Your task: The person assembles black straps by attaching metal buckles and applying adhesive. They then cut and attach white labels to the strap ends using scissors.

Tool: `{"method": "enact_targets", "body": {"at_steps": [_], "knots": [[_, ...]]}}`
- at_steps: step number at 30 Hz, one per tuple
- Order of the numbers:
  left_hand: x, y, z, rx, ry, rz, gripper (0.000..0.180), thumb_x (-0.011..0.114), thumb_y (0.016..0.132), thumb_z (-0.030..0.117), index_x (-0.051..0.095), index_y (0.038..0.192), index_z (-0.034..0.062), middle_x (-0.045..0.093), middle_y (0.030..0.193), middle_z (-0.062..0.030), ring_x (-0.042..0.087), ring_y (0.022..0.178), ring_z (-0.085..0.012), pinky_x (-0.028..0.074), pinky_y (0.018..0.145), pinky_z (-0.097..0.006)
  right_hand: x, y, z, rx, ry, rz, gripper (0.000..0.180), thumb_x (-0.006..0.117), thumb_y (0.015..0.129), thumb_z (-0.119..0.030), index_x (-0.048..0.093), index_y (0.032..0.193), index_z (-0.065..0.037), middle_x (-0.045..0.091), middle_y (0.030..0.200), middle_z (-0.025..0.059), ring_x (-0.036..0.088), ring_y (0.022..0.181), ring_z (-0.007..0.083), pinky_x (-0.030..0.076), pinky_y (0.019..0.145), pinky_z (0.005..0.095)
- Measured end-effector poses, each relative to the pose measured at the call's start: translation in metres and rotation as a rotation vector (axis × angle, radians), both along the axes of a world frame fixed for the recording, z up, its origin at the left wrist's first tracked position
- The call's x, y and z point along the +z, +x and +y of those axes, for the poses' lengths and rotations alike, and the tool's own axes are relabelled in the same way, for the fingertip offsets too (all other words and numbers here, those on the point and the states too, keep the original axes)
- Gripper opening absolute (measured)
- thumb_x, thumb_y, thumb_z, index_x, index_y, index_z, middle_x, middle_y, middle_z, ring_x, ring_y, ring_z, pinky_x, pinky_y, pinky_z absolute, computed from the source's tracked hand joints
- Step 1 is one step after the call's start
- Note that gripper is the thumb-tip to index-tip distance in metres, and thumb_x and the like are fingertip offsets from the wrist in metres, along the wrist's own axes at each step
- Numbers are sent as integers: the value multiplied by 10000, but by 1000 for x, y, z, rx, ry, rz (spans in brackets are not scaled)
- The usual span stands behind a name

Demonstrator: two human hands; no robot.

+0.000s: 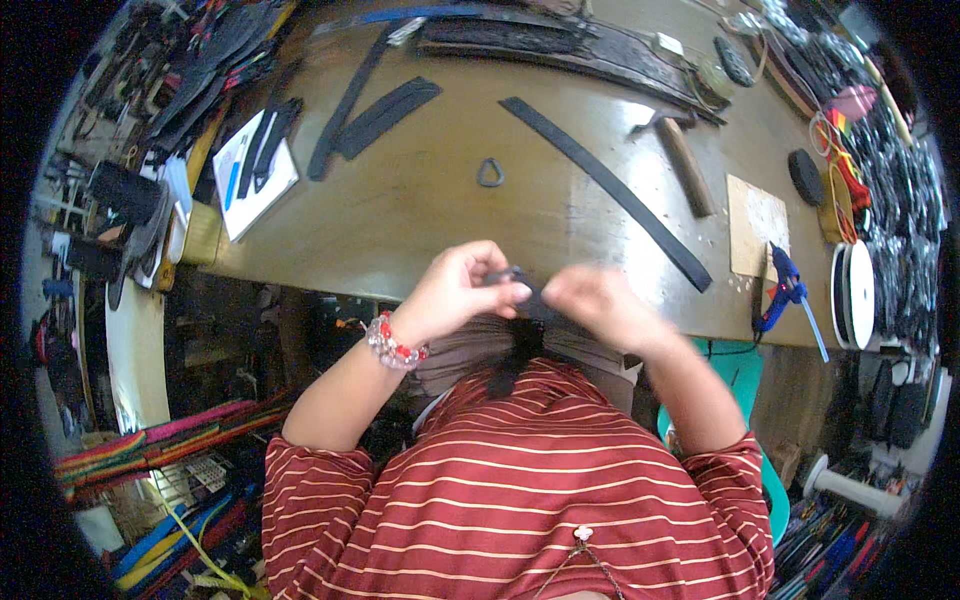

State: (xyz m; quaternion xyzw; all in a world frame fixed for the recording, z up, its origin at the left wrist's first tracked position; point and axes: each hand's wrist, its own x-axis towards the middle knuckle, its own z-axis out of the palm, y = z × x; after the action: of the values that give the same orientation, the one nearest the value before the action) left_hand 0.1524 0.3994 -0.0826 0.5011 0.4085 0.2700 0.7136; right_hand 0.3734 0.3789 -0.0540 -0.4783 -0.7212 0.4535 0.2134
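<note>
One dark strap (pixel 531 303) is pinched in left hand (pixel 468 287) near edge of surface (pixel 400 225); right hand (pixel 602 306) is blurred, grip cannot be told. Work is judged unfinished: triangular ring (pixel 482 178), long strip (pixel 608 193) laid unattached.

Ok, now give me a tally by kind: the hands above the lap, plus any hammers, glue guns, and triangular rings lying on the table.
Hands: 2, the left hand and the right hand
Hammer: 1
Glue gun: 1
Triangular ring lying on the table: 1
Total: 5
</note>
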Motion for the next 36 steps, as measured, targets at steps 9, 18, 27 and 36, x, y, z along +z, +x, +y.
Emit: {"method": "enact_targets", "body": {"at_steps": [9, 18, 27, 36], "knots": [[-28, -99, 90, 267, 802, 825, 260, 695, 777, 265, 608, 812, 22, 621, 751, -67, 577, 638, -129, 452, 597, -273, -40, 125, 124, -701, 408, -1112, 452, 425, 927, -350, 328, 1361, -268, 569, 1018, 245, 595, 895, 406, 471, 746, 499], [-14, -98, 97, 171, 537, 789, 316, 725, 710, 350, 650, 736, 44, 633, 672, -90, 610, 626, -204, 463, 591, -315, 1, -67, 27, -60, 397, -168, 549, 552, 860, -107, 370, 1367, -213, 595, 1046, 200, 592, 932, 368, 490, 795, 385], [-23, -100, 97, 207, 599, 733, 246, 738, 717, 278, 660, 736, 46, 588, 575, -48, 529, 513, -108, 415, 500, -263, 12, -97, 20, -41, 206, -406, 551, 538, 863, -101, 354, 1374, -193, 599, 960, 254, 601, 844, 400, 485, 725, 432], [-16, -104, 99, 134, 531, 757, 285, 703, 727, 337, 662, 755, 56, 644, 687, -89, 619, 636, -195, 466, 593, -306, -10, -101, 15, -26, 390, -355, 586, 569, 854, -254, 314, 1375, -336, 564, 698, 171, 595, 608, 378, 509, 579, 462]]}}
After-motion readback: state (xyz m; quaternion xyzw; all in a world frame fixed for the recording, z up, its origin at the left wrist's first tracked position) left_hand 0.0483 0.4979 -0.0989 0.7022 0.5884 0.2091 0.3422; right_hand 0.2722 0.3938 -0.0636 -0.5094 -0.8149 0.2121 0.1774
